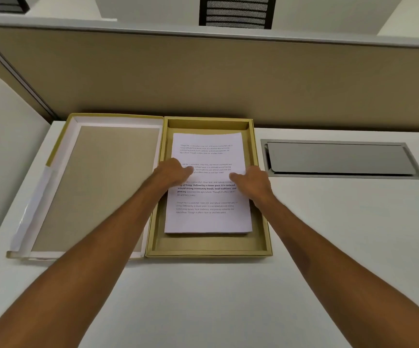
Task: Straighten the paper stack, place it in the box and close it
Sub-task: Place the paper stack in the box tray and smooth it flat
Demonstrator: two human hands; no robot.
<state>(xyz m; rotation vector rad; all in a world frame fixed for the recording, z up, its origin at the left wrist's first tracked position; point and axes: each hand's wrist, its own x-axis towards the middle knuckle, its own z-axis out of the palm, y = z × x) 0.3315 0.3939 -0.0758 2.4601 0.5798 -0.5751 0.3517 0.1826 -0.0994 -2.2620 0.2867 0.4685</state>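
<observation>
Parts of the printed text on the white paper stack (208,182) are covered by both hands; fingertips are blurred.

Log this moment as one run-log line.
paper stack: in box | left hand, right hand: on stack | lid: open

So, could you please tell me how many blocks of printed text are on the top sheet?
4. One near the far edge of the top sheet, one partly under the left hand, one bolder at the middle, and one nearest the person. Lower sheets are hidden.
</observation>
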